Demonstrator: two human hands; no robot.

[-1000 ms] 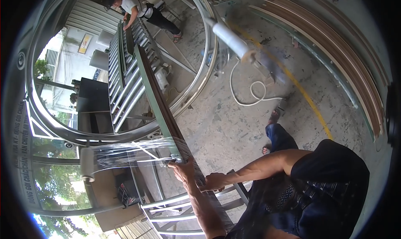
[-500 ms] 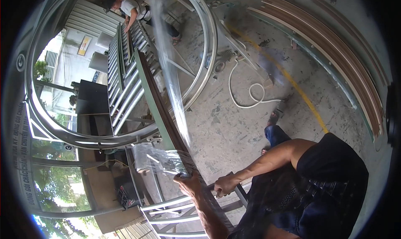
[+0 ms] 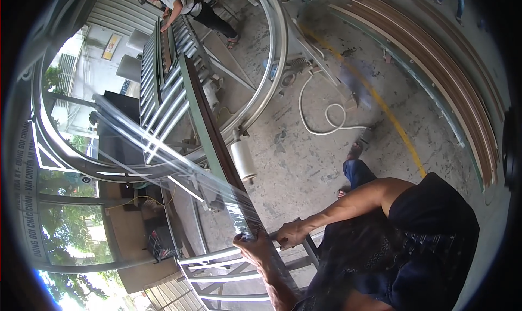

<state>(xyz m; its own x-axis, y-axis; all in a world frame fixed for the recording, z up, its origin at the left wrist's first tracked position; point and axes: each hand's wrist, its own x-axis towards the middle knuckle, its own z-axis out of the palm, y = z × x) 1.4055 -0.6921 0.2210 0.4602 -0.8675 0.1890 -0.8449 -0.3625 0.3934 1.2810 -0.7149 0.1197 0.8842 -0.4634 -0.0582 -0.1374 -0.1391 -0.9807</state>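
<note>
A long bundle of green and dark brown strips (image 3: 209,127) runs from the rollers through a big metal ring (image 3: 278,55) toward me. Clear stretch film (image 3: 157,144) reaches taut from the bundle to the upper left and covers its near part. My left hand (image 3: 255,248) is closed round the wrapped part, fingers on its left side. Just right of the bundle, my right hand (image 3: 292,235) is curled shut beside a dark bar (image 3: 311,251); what its fingers hold is hidden. A white film roll (image 3: 243,161) hangs at the bundle's right side.
Below my left hand lies a stand with metal rollers (image 3: 228,277). Beyond the ring, a co-worker (image 3: 187,9) leans over a roller table (image 3: 173,101). Long brown strips (image 3: 429,72) lie at the right. A pale hose (image 3: 312,123) loops on the floor.
The film strand has swung from above the bundle to its left, and the white roll now shows at the right. Loose film by my left hand now lies against the bundle. Both hands stay nearly in place.
</note>
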